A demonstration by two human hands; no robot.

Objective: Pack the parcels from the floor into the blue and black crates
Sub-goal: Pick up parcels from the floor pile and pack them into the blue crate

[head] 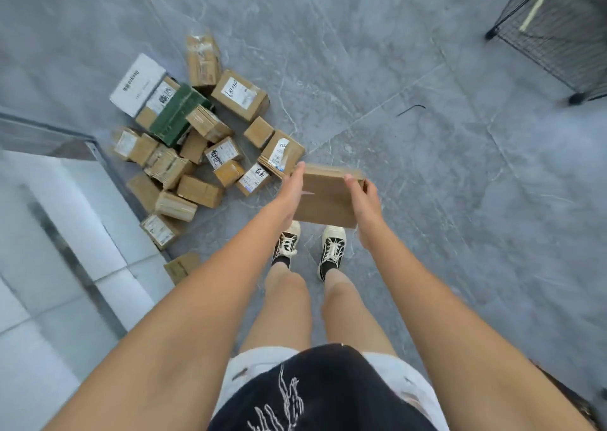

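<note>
I hold a flat brown cardboard parcel (326,197) in front of me, above my shoes. My left hand (292,192) lies along its left edge with the fingers straight against it. My right hand (364,200) grips its right edge, thumb on top and fingers curled under. A pile of several brown parcels (197,141) lies on the grey floor to the left, with a white box (138,84) and a green box (179,113) among them. No blue or black crate is in view.
A black wire-mesh rack (555,33) stands at the upper right. A glass partition with a metal frame (98,154) runs along the left beside the pile. A small black bent rod (410,109) lies on the floor. My feet (310,246) stand below the parcel.
</note>
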